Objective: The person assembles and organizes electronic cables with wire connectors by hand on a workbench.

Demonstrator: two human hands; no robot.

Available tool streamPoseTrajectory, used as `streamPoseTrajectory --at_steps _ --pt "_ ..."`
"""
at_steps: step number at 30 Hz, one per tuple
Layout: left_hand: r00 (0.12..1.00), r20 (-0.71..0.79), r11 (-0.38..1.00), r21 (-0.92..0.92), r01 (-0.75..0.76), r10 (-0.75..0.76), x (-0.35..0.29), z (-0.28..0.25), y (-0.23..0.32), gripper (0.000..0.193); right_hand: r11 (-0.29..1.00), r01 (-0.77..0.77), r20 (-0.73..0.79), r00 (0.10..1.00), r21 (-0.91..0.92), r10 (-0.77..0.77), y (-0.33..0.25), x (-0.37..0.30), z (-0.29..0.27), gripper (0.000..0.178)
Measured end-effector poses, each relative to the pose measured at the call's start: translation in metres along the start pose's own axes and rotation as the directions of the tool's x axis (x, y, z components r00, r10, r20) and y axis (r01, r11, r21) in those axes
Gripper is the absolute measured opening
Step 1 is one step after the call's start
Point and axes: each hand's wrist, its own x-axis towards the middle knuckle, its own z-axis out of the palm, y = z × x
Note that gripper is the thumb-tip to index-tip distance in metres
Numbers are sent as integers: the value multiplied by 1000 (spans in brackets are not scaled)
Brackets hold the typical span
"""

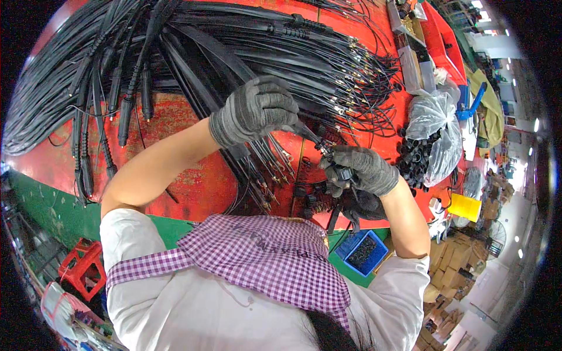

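My left hand [256, 111], in a grey striped work glove, is closed around a black cable [305, 132]. The cable's end points right and down, with small metal parts at its tip. Close to that tip, my right hand [370, 168], gloved likewise, has its fingers closed on a small black fitting [345, 174]. Whether fitting and cable tip touch is hard to make out. Behind both hands lies a thick bundle of black cables [240, 52], its thin wire ends with metal terminals [354, 76] fanning out to the right.
A red worktable [175, 190] carries everything. Black rings [414, 155] lie by a clear plastic bag [436, 128] at right. Cables with thick sleeves [126, 111] hang near the left edge. Below the table are a blue bin [381, 260] and a red crate [82, 266].
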Motion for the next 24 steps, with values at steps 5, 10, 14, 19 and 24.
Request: streamPoseTrajectory --at_steps 5,10,14,19,24 --pt "995 -70 994 80 71 -66 2 0 12 22 807 -29 -310 931 -590 -194 7 1 16 34" --pt "962 62 962 69 263 -267 6 -1 19 15 -298 -418 -59 657 -858 -752 28 19 19 31" --pt "781 348 853 146 501 -518 21 -1 15 13 -480 -540 29 644 -691 -765 38 27 15 29" --pt "390 791 741 114 662 -470 50 2 -13 16 -500 -578 34 632 -645 -774 41 28 17 30" --pt "350 819 606 -2 795 -456 61 -13 -10 22 -403 -543 -28 619 -737 -785 32 26 22 31"
